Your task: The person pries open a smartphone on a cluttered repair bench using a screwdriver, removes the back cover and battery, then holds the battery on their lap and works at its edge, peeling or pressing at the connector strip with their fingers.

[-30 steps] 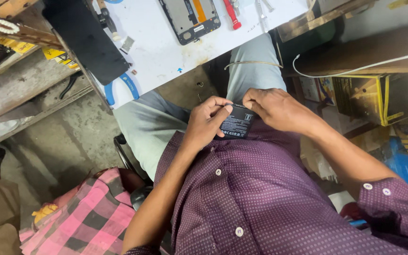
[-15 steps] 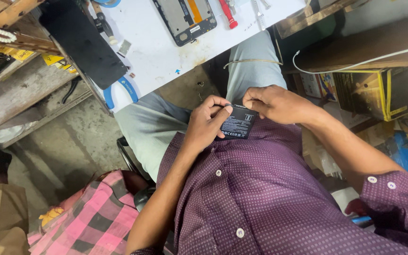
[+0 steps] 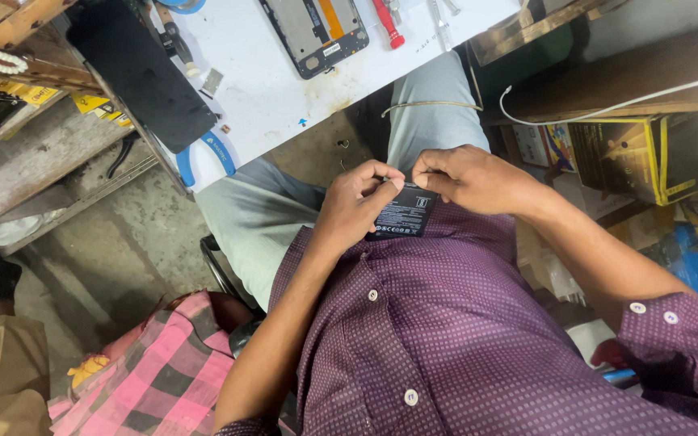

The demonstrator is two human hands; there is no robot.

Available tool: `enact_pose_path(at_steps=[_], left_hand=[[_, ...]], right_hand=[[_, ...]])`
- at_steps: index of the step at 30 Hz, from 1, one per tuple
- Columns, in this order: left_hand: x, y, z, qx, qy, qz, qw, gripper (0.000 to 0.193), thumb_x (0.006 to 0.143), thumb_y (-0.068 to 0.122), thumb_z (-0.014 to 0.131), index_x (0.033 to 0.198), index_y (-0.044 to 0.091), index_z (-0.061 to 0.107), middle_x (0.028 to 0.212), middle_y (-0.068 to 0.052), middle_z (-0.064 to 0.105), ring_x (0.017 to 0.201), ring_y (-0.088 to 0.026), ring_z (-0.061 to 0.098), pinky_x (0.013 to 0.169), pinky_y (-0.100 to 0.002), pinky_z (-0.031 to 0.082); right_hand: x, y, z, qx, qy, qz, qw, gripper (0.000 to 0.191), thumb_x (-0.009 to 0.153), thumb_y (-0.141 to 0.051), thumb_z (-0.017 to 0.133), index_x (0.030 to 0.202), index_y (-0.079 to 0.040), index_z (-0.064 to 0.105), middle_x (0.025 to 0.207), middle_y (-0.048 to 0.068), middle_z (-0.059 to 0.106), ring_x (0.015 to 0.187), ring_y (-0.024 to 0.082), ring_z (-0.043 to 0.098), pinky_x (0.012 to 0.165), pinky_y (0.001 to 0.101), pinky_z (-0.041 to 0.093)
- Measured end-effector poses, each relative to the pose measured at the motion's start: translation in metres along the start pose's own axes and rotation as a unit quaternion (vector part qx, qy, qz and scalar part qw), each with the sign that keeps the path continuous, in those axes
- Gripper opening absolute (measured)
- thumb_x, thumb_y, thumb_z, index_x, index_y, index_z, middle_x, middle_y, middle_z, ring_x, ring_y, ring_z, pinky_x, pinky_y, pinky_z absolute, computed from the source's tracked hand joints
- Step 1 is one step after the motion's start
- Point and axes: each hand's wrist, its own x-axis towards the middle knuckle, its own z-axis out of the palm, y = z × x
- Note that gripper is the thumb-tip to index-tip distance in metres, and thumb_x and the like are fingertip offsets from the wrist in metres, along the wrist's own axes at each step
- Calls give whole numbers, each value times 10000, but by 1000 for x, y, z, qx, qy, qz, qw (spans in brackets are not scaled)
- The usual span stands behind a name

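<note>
1. Battery (image 3: pixel 403 216), flat and black, is resting against the purple shirt (image 3: pixel 462 339) at the lap, held between both hands.
2. Left hand (image 3: pixel 357 206) is pinching its top left edge, fingers narrow.
3. Right hand (image 3: pixel 470 173) is closing on the top right corner.
4. Best grip, I'd judge: edges only, no bending.
5. Opened phone (image 3: pixel 314 32) is lying far off on the white surface (image 3: pixel 268 89).

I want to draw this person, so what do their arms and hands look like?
Both arms are bare from the elbow down. The left hand and right hand wear no gloves, rings or watch that can be seen. The shirt is purple with tiny pale dots and small white buttons. Its right sleeve is rolled up, with two buttons on the cuff.
</note>
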Motion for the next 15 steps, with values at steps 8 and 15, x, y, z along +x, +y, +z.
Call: enact_pose_path(at_steps=[8, 15], left_hand=[[4, -7, 2, 2, 16, 6, 1000, 201, 942, 205, 673, 1021, 28, 723, 726, 8, 693, 532, -20, 525, 406, -226, 414], [6, -15, 3, -2, 37, 7, 999, 210, 948, 196, 677, 1010, 2, 727, 727, -12, 715, 540, -17, 532, 444, -228, 404]], right_hand=[[-7, -11, -2, 44, 60, 2, 997, 152, 960, -136, 631, 1031, -28, 710, 795, 87, 738, 646, 167, 716, 641, 307, 565], [-14, -3, 2, -152, 174, -229, 946, 148, 904, -89, 701, 1030, -25, 742, 977, 128, 748, 849, 293, 714, 740, 373, 580]])
